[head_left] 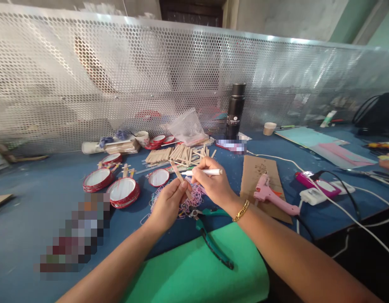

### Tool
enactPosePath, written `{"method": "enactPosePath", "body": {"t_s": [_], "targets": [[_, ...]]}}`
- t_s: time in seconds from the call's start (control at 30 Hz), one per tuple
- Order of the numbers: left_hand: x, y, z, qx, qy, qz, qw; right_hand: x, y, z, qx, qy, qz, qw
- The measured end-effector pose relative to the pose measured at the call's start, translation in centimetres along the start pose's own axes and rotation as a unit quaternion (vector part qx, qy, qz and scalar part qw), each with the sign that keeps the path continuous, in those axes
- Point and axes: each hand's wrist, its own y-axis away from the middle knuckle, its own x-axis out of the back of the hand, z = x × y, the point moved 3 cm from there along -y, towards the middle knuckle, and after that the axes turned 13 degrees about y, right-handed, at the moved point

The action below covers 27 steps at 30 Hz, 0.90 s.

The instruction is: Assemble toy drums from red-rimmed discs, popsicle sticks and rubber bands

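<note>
My left hand (170, 198) pinches a flat wooden craft stick (177, 173), tilted upward. In my right hand (213, 181) is a white marker (210, 172), its tip pointing left, close to the stick; I cannot tell whether they touch. Under my hands lies a tangle of pastel cords or bands (194, 193). Green-handled pliers (210, 242) rest just below, partly on a green sheet (194, 269). Beyond my hands are a heap of loose craft sticks (184, 154) and a small red-rimmed round piece with a white face (159, 177).
More red-rimmed round pieces (123, 191) stand at left. A pink glue gun (270, 197) rests on cardboard (247, 181); cables and a power strip (320, 189) lie to its right. A black bottle (236, 111) stands before a perforated metal screen (194, 63). Another person's hand (388, 162) shows far right.
</note>
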Motion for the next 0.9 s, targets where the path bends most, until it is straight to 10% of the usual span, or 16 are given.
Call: {"method": "enactPosePath", "body": {"t_s": [0.9], "targets": [[-0.12, 0.03, 0.37, 0.006, -0.007, 0.002, 1.000, -0.01, -0.02, 0.26, -0.011, 0.007, 0.003, 1.000]]}}
